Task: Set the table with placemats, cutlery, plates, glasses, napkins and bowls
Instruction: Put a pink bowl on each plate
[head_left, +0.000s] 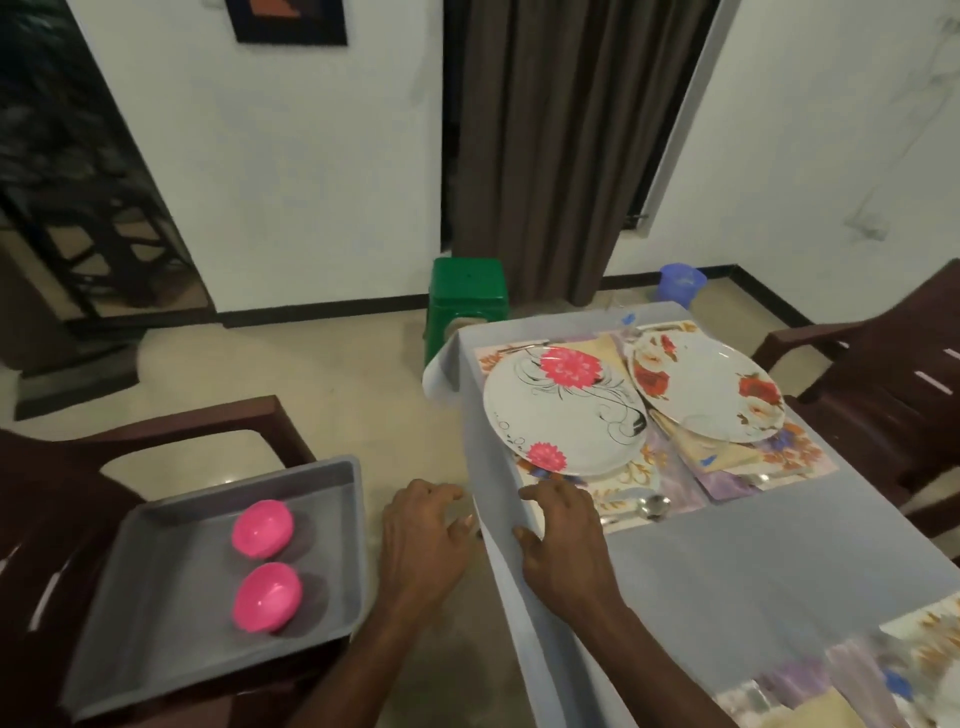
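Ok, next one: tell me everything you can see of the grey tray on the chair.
The grey tray is a shallow rectangular bin, plastic by its look, with raised walls and rounded corners. It rests across the seat of a dark brown chair left of the table, turned at an angle to it. Two pink bowls sit in it, one behind the other, apart, both tilted. Neither hand touches it; the left hand hovers just to its right.

Green plastic stool (469, 291) just beyond the worktop's far corner; brown curtain (561, 135) behind it; blue bucket (681, 283) by the wall; dark framed picture (287, 20) upper left; brown chair (883, 384) at right.
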